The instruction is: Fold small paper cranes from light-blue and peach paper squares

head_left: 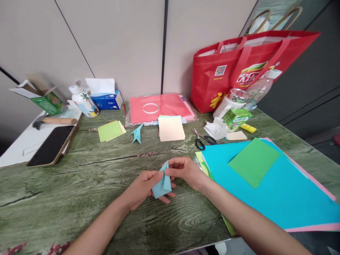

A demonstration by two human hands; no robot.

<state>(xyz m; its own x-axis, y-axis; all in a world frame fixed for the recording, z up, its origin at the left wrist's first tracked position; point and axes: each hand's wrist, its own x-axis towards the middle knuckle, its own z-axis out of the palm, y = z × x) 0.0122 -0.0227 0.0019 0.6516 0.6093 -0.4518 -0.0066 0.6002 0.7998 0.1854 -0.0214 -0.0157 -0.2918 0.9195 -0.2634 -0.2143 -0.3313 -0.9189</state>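
Low over the near table edge, holding folded blue paper from beneath with left hand, pinching its top point with right hand. Beside right forearm, green square atop cyan sheets. Beyond, scissors, blue paper figure, red bag.

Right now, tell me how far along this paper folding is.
Done: one finished-looking light blue folded paper figure lies on the green wood-grain table. In hand: the left hand and right hand both pinch a second, partly folded light blue paper piece, its point up. Left: likely its last folds; the stack of peach square sheets lies unfolded.
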